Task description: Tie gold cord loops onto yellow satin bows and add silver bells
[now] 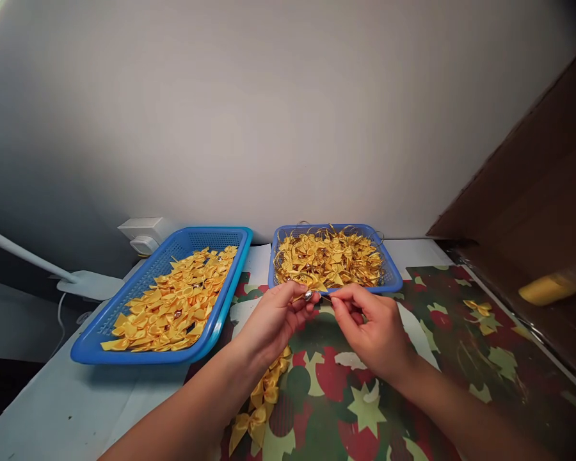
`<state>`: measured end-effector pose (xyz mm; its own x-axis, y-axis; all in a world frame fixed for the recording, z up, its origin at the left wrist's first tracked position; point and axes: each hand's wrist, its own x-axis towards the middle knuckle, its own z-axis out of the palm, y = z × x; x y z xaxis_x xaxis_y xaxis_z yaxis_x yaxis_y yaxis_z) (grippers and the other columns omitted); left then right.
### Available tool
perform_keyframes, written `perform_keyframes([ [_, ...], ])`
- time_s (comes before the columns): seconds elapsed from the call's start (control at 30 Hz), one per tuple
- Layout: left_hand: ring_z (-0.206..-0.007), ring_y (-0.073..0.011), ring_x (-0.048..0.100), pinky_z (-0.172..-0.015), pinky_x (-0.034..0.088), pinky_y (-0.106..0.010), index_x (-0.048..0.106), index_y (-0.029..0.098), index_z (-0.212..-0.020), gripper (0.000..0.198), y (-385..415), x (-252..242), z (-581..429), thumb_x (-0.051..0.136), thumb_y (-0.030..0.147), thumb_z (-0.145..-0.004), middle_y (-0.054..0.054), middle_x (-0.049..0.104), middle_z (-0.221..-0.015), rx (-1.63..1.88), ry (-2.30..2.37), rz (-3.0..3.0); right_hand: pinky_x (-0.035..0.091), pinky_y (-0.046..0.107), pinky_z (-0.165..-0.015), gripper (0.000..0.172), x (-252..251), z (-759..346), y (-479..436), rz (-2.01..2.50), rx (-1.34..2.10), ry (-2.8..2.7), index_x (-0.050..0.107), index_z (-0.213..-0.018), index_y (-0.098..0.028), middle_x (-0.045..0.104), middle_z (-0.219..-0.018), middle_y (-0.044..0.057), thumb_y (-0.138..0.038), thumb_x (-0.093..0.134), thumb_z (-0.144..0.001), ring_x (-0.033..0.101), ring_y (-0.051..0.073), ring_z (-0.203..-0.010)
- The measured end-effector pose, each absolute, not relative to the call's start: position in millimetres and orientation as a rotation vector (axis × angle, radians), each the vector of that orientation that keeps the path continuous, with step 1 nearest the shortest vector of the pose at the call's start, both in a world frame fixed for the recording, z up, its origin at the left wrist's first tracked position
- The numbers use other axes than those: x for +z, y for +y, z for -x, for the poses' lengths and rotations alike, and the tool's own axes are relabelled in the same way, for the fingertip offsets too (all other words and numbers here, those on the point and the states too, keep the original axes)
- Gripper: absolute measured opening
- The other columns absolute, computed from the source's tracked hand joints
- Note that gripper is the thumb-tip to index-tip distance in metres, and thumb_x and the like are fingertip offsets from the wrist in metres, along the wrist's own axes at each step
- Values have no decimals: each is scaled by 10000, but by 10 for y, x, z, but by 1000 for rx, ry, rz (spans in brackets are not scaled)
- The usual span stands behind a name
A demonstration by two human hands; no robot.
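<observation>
Yellow satin bow (315, 282) with small silvery bead (309, 296), gripped at the thumb and fingertips of the left hand (279, 315), bead exposed beside the thumb. Right hand (372, 323) close by, thumb and forefinger pinched together on a thin cord (326, 297) running toward the bow. Just beyond, smaller blue basket (394, 282) of corded bows; leftward, larger blue basket (82, 349) of bows.

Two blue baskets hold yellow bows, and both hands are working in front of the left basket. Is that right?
Not quite: the head view shows the left hand and right hand in front of the right basket, not the left basket. Both baskets are blue and hold yellow bows, as you said.
</observation>
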<state>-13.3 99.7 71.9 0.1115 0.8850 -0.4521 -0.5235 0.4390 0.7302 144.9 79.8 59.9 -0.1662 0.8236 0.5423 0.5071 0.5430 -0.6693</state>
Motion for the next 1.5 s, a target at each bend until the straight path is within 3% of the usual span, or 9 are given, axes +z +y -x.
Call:
perform_keyframes([
  [0.73, -602, -125, 624, -570, 460, -220, 602, 149, -597, 112, 948, 730, 108, 706, 182, -568, -4, 637, -621, 1147, 1047, -592, 335, 211, -454, 164, 663, -1491, 754, 1146, 454, -1862, 545, -706, -193, 453, -533, -47, -148, 508, -859, 421, 88, -462],
  [1.07, -569, -95, 604, -555, 497, -182, 606, 121, -575, 65, 955, 684, 149, 656, 113, -615, -20, 619, -616, 980, 907, -459, 339, 215, -488, 169, 767, -1530, 765, 1088, 383, -1968, 566, -730, -187, 510, -573, -40, -136, 506, -880, 442, 84, -492],
  [1.5, -522, -90, 609, -501, 511, -159, 603, 115, -550, 152, 949, 743, 147, 583, 50, -686, -21, 607, -572, 940, 892, -352, 361, 216, -540, 169, 857, -1620, 791, 1005, 343, -2050, 589, -764, -165, 534, -617, -23, -93, 501, -889, 468, 91, -549],
])
